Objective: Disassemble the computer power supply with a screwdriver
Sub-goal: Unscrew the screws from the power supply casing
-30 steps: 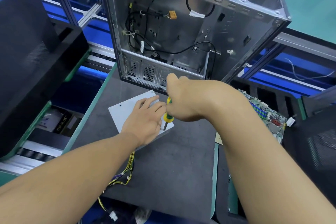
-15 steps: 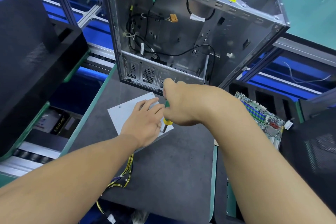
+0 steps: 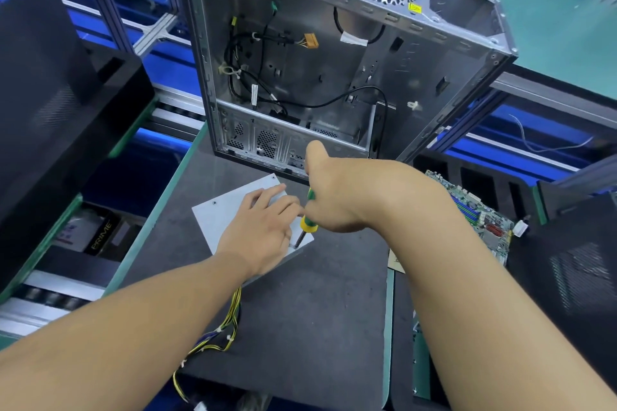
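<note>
A grey metal power supply (image 3: 217, 213) lies flat on the dark mat (image 3: 300, 310), its yellow and black cable bundle (image 3: 220, 334) trailing off the mat's near edge. My left hand (image 3: 263, 230) rests flat on the box's top, fingers spread. My right hand (image 3: 337, 197) grips a screwdriver (image 3: 306, 225) with a green and yellow handle. The shaft stands nearly upright with its tip on a screw at the box's near right corner. Most of the handle is hidden inside my fist.
An open, gutted computer case (image 3: 334, 60) stands upright just behind the power supply. A green motherboard (image 3: 480, 213) lies to the right of the mat. Black panels (image 3: 50, 93) lean at the left, and another dark panel (image 3: 574, 270) sits at the right.
Both hands stay on the power supply and the screwdriver stays on the same corner screw. My right fist shifts slightly around the handle; the view has drifted a little.
</note>
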`<action>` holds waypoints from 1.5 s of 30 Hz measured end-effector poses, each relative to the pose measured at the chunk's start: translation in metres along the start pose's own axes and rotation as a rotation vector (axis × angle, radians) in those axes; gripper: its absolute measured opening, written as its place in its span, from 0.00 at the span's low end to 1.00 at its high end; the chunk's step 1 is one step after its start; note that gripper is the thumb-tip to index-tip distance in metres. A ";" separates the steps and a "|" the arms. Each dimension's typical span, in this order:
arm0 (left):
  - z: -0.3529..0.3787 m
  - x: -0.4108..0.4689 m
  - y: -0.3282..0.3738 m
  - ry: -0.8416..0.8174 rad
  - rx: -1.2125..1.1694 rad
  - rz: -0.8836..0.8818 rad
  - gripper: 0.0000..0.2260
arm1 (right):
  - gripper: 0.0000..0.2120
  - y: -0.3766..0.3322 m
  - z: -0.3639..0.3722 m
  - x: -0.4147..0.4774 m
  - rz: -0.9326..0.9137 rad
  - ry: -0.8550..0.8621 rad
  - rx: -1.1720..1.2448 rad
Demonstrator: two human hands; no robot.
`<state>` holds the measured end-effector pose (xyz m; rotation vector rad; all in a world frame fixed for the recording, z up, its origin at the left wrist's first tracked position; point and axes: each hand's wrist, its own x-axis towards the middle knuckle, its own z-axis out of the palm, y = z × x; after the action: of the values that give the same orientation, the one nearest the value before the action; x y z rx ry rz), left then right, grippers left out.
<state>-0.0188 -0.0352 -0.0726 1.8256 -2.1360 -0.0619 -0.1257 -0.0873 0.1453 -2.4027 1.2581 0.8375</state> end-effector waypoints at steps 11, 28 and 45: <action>-0.003 0.002 0.002 0.020 -0.017 0.024 0.19 | 0.08 0.001 0.000 0.006 -0.036 0.011 -0.071; -0.003 0.001 0.000 0.008 0.010 0.027 0.08 | 0.13 -0.005 -0.008 0.003 -0.036 -0.048 -0.165; -0.001 0.002 0.003 0.207 0.094 0.079 0.16 | 0.13 -0.011 -0.010 0.000 -0.012 -0.061 -0.184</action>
<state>-0.0215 -0.0365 -0.0709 1.7125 -2.0930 0.2388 -0.1134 -0.0863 0.1527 -2.5007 1.1889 1.0569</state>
